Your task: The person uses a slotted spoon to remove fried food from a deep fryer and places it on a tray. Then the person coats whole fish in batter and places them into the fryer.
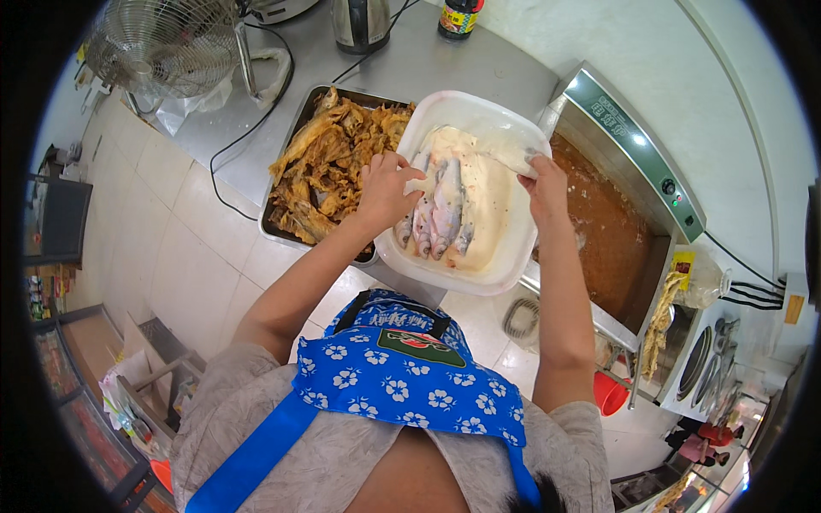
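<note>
A white plastic tub (pixel 526 256) stands in front of me with pale batter (pixel 494 224) in it. Several whole raw fish (pixel 447 211) lie side by side in the batter. My right hand (pixel 546 183), at the tub's right side, pinches one end of a batter-coated fish (pixel 503 156) that stretches leftward over the tub. Over the tub's left rim is my left hand (pixel 391 186), fingers spread and curled, with nothing seen in it. Left of the tub, partly behind my left hand, a metal tray (pixel 264 215) holds heaped fried fish (pixel 327 160).
Right of the tub is an electric fryer (pixel 612 128) full of brown oil (pixel 596 218). A wire-cage fan (pixel 160 48), an electric kettle (pixel 360 25) and a sauce bottle (pixel 459 19) stand on the steel counter (pixel 410 70). A black cord (pixel 224 144) runs beside the tray. A red bucket (pixel 609 392) is below the fryer.
</note>
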{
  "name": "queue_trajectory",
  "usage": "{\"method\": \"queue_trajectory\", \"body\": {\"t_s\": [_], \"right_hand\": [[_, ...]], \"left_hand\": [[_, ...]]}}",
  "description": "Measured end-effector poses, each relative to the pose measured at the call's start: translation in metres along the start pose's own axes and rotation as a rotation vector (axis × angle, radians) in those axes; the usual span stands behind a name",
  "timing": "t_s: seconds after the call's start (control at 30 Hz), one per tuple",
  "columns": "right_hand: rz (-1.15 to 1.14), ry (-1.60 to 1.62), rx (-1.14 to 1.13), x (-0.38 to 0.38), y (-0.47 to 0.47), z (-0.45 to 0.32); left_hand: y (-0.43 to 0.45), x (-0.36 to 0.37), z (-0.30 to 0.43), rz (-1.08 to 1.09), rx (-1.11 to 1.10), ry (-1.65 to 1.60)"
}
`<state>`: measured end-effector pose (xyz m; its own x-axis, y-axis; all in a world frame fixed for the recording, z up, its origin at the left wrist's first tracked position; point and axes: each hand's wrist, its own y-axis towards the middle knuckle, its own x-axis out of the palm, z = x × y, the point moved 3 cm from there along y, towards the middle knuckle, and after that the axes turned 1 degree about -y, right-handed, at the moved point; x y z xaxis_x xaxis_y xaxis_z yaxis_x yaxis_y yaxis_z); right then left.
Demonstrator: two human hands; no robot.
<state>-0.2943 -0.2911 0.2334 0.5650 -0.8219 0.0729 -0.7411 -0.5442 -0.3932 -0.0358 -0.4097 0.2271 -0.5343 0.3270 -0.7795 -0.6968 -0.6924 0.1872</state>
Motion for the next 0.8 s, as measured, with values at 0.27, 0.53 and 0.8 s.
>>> {"method": "queue_trajectory", "body": {"t_s": [0.27, 0.53, 0.8], "right_hand": [[0.218, -0.588, -0.057, -0.030, 0.024, 0.185], [0.326, -1.108, -0.043, -0.020, -0.012, 0.181], [0.172, -1.213, -0.168, -0.003, -0.060, 0.067]], "left_hand": [[0.001, 0.007, -0.002, -0.043, 0.003, 0.008], [0.012, 0.036, 0.004, -0.108, 0.055, 0.009], [0.056, 0.079, -0.002, -0.226, 0.199, 0.131]]}}
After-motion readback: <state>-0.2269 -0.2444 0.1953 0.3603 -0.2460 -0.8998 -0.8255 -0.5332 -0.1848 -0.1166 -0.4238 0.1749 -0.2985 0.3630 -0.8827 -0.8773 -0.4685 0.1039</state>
